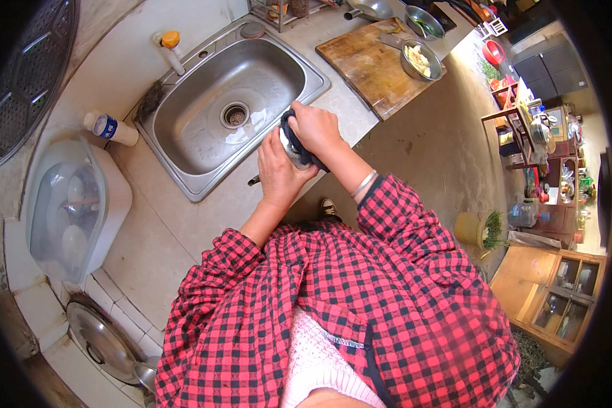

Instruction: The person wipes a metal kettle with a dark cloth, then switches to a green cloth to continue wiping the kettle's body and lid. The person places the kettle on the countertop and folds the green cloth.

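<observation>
At the sink's front edge, my right hand (316,129) is closed around a dark cloth (309,156). It presses the cloth against a pale, round-edged dish (293,148), perhaps a bowl; my hands cover most of it. My left hand (282,170) grips the dish from the other side, its fingers along the rim. Just beyond lies the steel sink (183,178), with a little water around its drain (235,115). A tap with an orange-yellow handle (171,39) stands at the sink's back left.
To the right, a wooden cutting board (353,58) carries a metal bowl of pale pieces (418,62); a pan with something green (425,24) stands behind. On the left are a white bottle (112,128), a lidded plastic box (81,204) and a large metal lid (100,343).
</observation>
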{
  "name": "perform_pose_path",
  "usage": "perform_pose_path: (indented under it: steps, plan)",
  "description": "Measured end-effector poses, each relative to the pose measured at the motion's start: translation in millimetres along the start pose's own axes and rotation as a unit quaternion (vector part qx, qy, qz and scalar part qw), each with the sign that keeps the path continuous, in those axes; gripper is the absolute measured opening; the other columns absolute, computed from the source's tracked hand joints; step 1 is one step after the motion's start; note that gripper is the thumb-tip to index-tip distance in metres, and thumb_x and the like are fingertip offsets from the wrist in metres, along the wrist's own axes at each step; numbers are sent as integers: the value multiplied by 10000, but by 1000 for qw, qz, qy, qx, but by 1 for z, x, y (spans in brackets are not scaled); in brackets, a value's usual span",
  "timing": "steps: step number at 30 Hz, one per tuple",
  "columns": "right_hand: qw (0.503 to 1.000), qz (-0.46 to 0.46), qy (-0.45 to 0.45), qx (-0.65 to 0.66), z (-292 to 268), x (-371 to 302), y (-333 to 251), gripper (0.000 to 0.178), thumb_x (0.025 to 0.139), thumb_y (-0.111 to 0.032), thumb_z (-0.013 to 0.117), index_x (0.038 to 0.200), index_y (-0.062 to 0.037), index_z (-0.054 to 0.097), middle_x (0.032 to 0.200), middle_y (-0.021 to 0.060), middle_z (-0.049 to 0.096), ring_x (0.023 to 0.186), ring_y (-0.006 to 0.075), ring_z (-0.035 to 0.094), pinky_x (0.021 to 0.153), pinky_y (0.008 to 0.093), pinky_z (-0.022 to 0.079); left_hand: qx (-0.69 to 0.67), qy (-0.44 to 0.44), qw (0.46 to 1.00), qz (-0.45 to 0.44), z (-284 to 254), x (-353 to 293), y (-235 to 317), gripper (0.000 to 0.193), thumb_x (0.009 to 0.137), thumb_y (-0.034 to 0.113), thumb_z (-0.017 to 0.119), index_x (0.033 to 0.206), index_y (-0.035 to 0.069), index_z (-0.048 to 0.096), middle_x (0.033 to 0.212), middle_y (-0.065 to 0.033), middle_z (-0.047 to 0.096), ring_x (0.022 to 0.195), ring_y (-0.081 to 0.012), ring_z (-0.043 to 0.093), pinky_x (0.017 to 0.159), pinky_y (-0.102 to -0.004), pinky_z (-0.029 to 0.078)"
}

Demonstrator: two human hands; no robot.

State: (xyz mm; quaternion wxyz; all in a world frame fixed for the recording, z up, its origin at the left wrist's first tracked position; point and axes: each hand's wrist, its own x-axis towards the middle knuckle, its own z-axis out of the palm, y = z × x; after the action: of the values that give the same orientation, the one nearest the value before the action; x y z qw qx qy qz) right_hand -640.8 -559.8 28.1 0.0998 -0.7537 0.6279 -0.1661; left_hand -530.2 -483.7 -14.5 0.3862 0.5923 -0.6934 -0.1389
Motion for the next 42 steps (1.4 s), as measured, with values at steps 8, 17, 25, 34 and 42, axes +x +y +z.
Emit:
perform_pose_path:
  steps: [8,17,25,34,42]
  plan:
    - [985,134,-63,90,26,49,38,354,849,-294,526,945,-10,714,995,228,676,944,382,654,820,449,514,39,2,999,-4,-1,-3,2,1106,530,436,885,1360,-55,344,1264,-213,450,1159,-377,469,989,-439,400]
    - [494,281,57,821,-10,6,141,414,983,-409,440,1120,-39,565,1022,157,664,746,249,652,668,408,575,37,-69,996,-37,-10,1,3,1182,497,433,912,1392,-37,300,1296,-222,437,1226,-379,434,1048,-446,368]
    - [980,-119,79,137,-9,-14,28,238,748,-177,674,962,-92,615,934,135,632,885,314,616,781,426,512,18,-21,999,-30,1,0,5,1081,515,317,885,1364,-50,326,1298,-229,434,1210,-393,439,1038,-450,380]
    - [980,5,-195,-23,1,48,14,266,811,-248,614,994,-83,716,1001,173,700,936,338,680,792,434,542,10,21,998,-66,7,-5,8,1127,488,317,906,1390,-15,317,1303,-212,447,1194,-374,479,995,-444,419]
    - [961,55,-69,263,14,63,50,320,779,-284,649,1024,-83,695,925,182,701,872,329,679,774,391,527,-73,26,992,-101,7,-9,8,1172,517,316,911,1426,-26,254,1340,-224,399,1263,-383,412,1076,-421,358]
